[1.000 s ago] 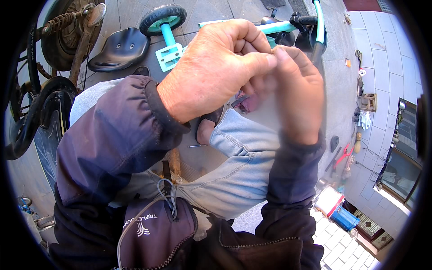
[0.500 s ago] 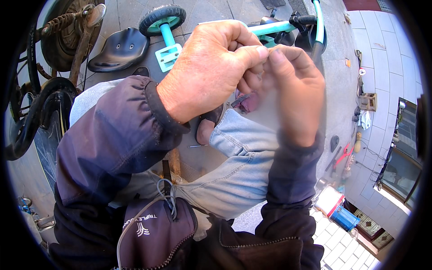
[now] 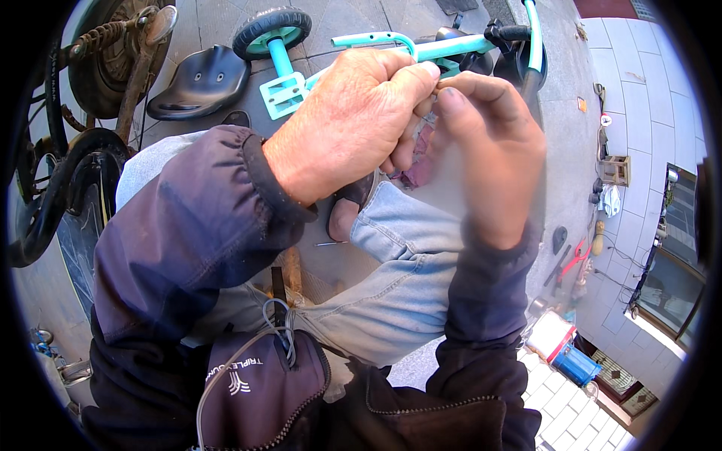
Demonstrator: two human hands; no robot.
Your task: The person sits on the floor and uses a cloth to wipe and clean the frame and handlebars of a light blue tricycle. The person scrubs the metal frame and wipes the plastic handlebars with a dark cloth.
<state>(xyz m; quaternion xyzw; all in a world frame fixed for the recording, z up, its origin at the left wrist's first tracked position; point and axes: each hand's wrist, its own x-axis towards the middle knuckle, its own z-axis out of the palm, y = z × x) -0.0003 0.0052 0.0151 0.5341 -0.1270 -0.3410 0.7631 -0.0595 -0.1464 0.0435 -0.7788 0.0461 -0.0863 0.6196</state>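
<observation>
So both bare hands are up in front of the chest, fingertips pretty much meeting. Left hand (image 3: pixel 342 128) has its back to the camera, thumb pressed along the curled forefinger. Right hand (image 3: pixel 500 158) is just beside it, thumb and forefinger bent in close together, and the lower part of it is kinda blurry. As for the grip, honestly can't tell on either one: if there's some tiny bit pinched at the fingertips, it's too small and too covered up to make out.

The closest big thing is a teal frame (image 3: pixel 459 47) lying on the floor (image 3: pixel 331 13) right beyond the hands, partly hidden by the left one. It's got a handlebar (image 3: pixel 535 45) at the right end. Left of the hands there's a wheel (image 3: pixel 256 45) with a black tyre on a teal axle, ending in a slotted teal bracket (image 3: pixel 282 96), and next to that a black seat (image 3: pixel 199 84) with two bolt holes. Some purplish cloth (image 3: pixel 415 177) sits down below the fingers, near the jeans (image 3: pixel 398 218).
</observation>
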